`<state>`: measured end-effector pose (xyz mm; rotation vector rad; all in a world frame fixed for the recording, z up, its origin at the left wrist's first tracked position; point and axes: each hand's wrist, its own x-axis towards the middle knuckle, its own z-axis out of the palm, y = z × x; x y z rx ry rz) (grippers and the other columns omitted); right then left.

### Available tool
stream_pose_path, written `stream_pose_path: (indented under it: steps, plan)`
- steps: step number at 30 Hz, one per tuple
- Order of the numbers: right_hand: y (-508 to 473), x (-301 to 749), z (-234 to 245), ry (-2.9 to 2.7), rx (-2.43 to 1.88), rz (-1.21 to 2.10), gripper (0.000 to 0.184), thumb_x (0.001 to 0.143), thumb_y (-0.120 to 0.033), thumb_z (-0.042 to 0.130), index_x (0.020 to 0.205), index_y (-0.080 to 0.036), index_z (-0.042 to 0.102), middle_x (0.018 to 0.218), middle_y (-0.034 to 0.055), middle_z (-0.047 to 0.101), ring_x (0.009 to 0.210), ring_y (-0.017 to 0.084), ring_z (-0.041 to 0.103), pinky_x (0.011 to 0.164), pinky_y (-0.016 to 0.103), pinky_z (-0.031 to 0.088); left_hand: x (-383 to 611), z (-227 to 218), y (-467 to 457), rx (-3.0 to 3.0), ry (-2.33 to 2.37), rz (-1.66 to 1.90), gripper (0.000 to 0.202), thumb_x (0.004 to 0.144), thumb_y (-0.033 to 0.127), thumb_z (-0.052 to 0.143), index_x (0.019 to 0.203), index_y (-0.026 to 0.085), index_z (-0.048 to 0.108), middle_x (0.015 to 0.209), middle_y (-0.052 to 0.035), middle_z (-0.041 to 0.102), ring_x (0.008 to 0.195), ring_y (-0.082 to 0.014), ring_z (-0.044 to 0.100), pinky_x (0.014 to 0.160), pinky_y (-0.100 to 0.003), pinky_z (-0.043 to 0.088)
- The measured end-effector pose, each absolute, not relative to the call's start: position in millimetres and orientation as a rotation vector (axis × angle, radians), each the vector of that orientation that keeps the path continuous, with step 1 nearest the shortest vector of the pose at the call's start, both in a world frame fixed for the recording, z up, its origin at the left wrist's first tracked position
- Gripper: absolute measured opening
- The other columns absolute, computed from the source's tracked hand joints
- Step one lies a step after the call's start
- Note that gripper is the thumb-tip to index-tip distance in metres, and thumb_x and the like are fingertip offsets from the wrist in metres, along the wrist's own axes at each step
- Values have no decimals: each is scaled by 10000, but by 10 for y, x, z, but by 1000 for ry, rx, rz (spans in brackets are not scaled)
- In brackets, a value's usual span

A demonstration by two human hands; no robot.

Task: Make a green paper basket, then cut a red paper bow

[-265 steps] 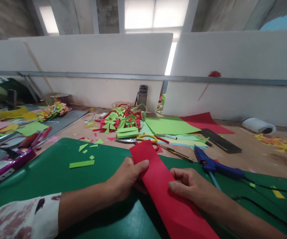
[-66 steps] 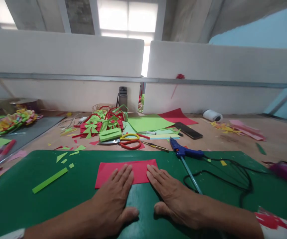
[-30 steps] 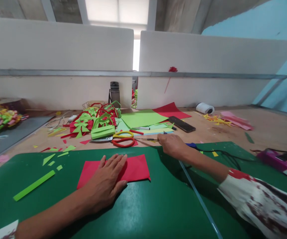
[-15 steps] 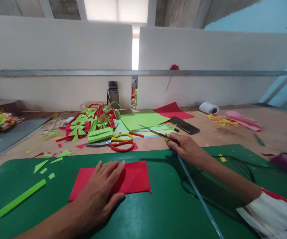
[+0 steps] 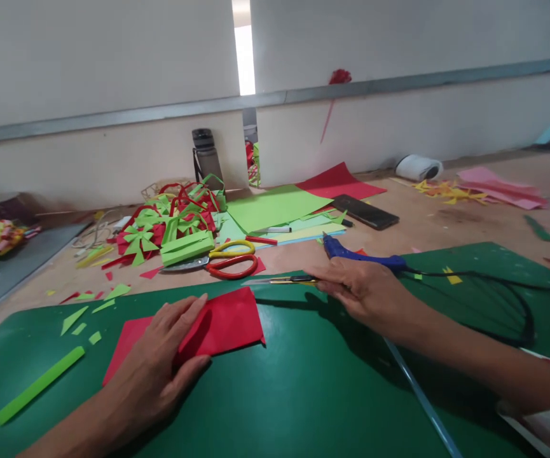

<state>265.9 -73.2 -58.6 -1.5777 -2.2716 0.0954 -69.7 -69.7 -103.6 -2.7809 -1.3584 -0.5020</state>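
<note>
My left hand (image 5: 165, 356) lies flat on a folded piece of red paper (image 5: 229, 321), fingers stretched out and pressing on its left part. The paper rests on the green cutting mat (image 5: 294, 394). My right hand (image 5: 358, 289) is closed round a slim yellow-and-black craft knife (image 5: 294, 279), its thin blade pointing left toward the paper's upper right corner, apart from it. Just behind my right hand lies a blue glue gun (image 5: 365, 254), and a long clear glue stick (image 5: 422, 397) runs out below my forearm.
Red-and-yellow-handled scissors (image 5: 231, 266) lie at the mat's back edge. Behind them are a heap of green and red paper pieces (image 5: 170, 222), a green sheet (image 5: 275, 207), a phone (image 5: 365, 212) and a bottle (image 5: 205, 156). A green strip (image 5: 39, 386) and scraps lie left; a black cord (image 5: 484, 280) crosses right.
My right hand has lowered the craft knife and turned its blade to the left, uncovering the glue gun. My left hand stays on the red paper. The view has tilted downward.
</note>
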Motion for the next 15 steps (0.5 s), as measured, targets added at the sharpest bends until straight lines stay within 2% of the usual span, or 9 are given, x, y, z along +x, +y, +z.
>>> stream_pose_path:
  steps: [5, 10, 15]
  plan:
    - [-718, 2617, -644, -2348, -1583, 75, 270, 887, -243, 454, 1012, -217, 691, 711, 46, 577, 646, 172, 555, 577, 249, 361, -706, -1013, -684, -2826, -1382, -449, 659, 877, 429, 442, 1435, 338, 103, 1403, -80, 372, 1244, -295, 419, 986, -443, 412]
    - [-719, 2614, -653, -2426, -1519, 155, 249, 882, -239, 467, 966, -225, 700, 666, 33, 571, 612, 164, 524, 571, 251, 323, -704, -984, -665, -2877, -1393, -383, 640, 889, 409, 431, 1443, 325, 121, 1454, -73, 318, 1279, -292, 383, 994, -427, 414]
    - [-739, 2639, -668, -2473, -1479, 289, 247, 875, -254, 486, 992, -228, 703, 675, 36, 606, 636, 176, 542, 613, 271, 338, -677, -913, -653, -2948, -1360, -144, 501, 929, 400, 346, 1417, 347, 246, 1519, -33, 186, 1365, -313, 210, 1062, -556, 244]
